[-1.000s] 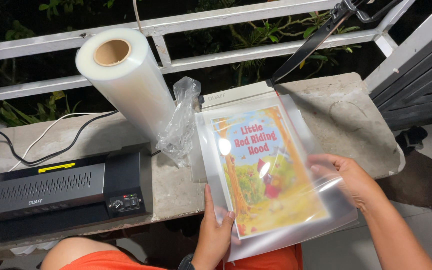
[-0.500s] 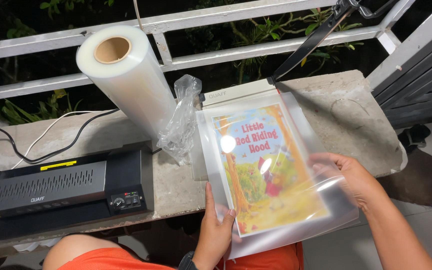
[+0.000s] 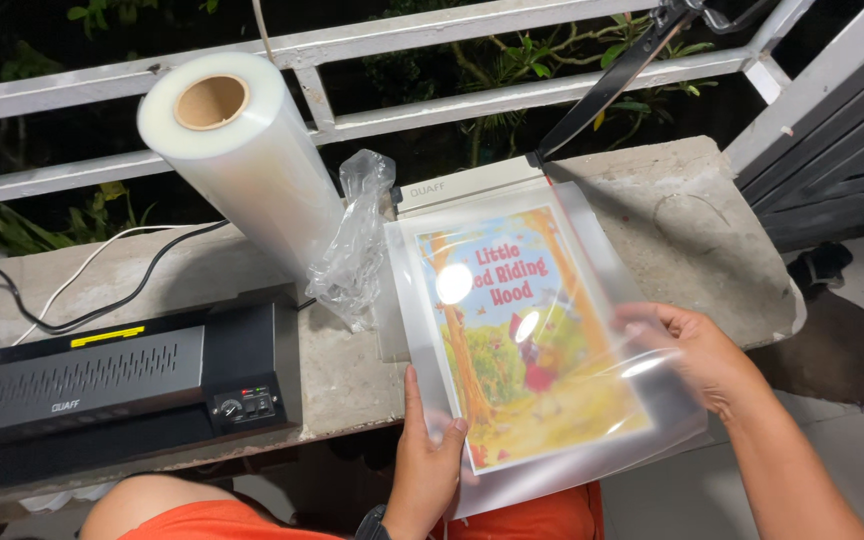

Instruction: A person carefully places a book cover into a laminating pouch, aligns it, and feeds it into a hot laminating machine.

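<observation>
Head view: left hand (image 3: 427,465) grips the lower-left corner of a clear pouch (image 3: 542,340) holding a colourful picture-book cover (image 3: 527,340) — right hand (image 3: 702,355) holds its right edge, over the concrete counter (image 3: 692,230), black laminator (image 3: 112,385) beyond the left hand.

The left hand (image 3: 427,455) comes up from the lower edge of the view, fingers pointing upward, thumb raised and spread apart from the curled index finger, pinching closed. The right hand (image 3: 697,355) reaches in from the lower right on a bare forearm, palm turned leftward, fingers extended and partly veiled, thumb side uppermost.
</observation>
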